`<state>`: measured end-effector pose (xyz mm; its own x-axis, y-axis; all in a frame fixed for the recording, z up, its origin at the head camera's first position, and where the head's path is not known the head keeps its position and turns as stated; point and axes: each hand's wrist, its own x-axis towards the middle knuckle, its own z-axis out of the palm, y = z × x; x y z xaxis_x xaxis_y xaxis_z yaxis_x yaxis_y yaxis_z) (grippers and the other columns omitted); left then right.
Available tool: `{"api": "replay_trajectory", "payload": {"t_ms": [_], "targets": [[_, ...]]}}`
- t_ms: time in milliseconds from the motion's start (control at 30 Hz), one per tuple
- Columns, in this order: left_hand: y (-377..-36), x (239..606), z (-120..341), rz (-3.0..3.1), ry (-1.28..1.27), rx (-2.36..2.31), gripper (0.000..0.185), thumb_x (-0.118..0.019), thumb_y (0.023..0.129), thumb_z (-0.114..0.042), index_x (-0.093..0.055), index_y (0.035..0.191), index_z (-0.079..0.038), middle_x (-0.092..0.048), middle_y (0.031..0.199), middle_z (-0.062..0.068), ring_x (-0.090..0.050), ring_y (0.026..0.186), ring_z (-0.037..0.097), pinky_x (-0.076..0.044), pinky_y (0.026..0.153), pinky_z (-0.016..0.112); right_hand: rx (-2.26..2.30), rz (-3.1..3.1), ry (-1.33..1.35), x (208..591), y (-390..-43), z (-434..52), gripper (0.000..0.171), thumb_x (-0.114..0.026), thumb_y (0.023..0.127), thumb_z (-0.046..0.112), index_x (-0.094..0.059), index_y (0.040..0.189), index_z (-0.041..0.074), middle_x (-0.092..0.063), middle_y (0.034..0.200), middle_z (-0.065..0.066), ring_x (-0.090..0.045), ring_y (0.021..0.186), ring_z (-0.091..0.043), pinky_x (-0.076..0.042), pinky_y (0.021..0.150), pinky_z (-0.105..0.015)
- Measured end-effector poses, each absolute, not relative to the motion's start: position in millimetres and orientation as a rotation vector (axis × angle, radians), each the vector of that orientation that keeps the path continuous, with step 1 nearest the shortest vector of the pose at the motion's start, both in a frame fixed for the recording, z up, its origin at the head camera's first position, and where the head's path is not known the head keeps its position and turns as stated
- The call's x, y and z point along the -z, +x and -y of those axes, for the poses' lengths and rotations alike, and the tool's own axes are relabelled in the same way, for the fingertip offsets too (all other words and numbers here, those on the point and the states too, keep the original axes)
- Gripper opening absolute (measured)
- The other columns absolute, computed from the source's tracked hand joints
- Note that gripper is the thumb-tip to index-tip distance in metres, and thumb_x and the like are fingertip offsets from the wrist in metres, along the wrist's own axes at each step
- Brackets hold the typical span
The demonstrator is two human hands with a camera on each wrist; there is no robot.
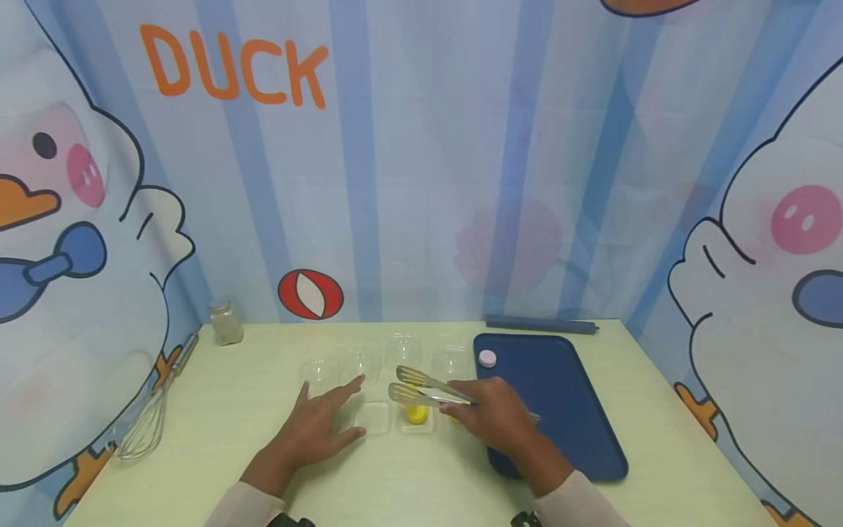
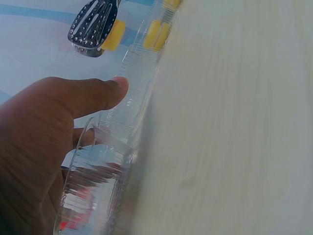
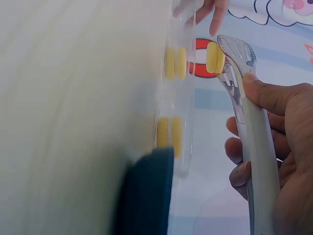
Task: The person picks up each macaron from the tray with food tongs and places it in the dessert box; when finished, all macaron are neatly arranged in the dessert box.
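My right hand (image 1: pixel 497 410) grips a pair of metal tongs (image 3: pixel 255 147) with slotted heads. Between the heads is a yellow macaron (image 3: pixel 215 58), held above a row of clear plastic boxes. A middle box (image 1: pixel 417 427) contains a yellow macaron (image 1: pixel 416 415); another yellow macaron (image 3: pixel 169 137) sits in the box nearest the blue tray, partly hidden by my right hand in the head view. My left hand (image 1: pixel 316 432) is spread at the left end of the row, thumb beside a clear box (image 1: pixel 375 419) and fingers stretched toward the raised lids.
A blue tray (image 1: pixel 560 410) at the right bears a pink macaron (image 1: pixel 487 358). Behind it lies a dark blue rod-like object (image 1: pixel 541 324). Clear lids (image 1: pixel 403 350) stand up behind the boxes. On the left are a whisk (image 1: pixel 151 417) and a small greyish container (image 1: pixel 227 323).
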<state>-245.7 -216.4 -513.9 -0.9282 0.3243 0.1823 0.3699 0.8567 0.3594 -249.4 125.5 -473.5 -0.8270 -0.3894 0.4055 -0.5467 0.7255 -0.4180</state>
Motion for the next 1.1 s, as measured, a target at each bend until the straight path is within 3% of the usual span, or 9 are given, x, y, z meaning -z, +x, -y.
{"api": "replay_trajectory", "payload": {"t_ms": [167,267,500,1100], "targets": [[-247.0,515.0,217.8,2.900,-0.569,0.587,0.086,-0.083,0.095,-0.044,-0.043,0.169,-0.021,-0.067,0.156,0.004,-0.061,0.148,0.032,-0.016,0.125,0.086,-0.728,2.666,0.747,472.3,-248.1,-109.7,0.039,-0.087,0.092,0.037,-0.084,0.126,0.017,-0.086,0.110,-0.002,-0.075,0.078,-0.011,-0.052,0.063,-0.027],[-247.9,515.7,218.6,2.888,-0.582,0.574,0.086,-0.082,0.095,-0.044,-0.044,0.168,-0.020,-0.068,0.154,0.004,-0.063,0.147,0.032,-0.017,0.124,0.087,-0.678,2.677,0.761,472.1,-247.0,-99.7,0.039,-0.086,0.093,0.038,-0.084,0.126,0.019,-0.086,0.112,-0.002,-0.081,0.092,-0.018,-0.058,0.070,-0.033],[-249.3,518.2,219.9,2.884,-0.586,0.557,0.086,-0.083,0.095,-0.045,-0.044,0.168,-0.021,-0.070,0.152,0.004,-0.064,0.145,0.032,-0.018,0.123,0.088,-0.618,2.694,0.779,476.1,-245.1,-81.5,0.039,-0.087,0.092,0.038,-0.084,0.126,0.018,-0.086,0.113,-0.004,-0.083,0.097,-0.023,-0.064,0.076,-0.041],[-249.6,519.1,219.5,2.881,-0.587,0.560,0.088,-0.082,0.095,-0.046,-0.042,0.169,-0.021,-0.065,0.158,0.005,-0.063,0.146,0.032,-0.018,0.124,0.087,-0.489,2.749,0.775,481.2,-243.4,-63.0,0.039,-0.086,0.094,0.043,-0.083,0.126,0.020,-0.086,0.113,-0.001,-0.083,0.098,-0.023,-0.065,0.078,-0.042]]}}
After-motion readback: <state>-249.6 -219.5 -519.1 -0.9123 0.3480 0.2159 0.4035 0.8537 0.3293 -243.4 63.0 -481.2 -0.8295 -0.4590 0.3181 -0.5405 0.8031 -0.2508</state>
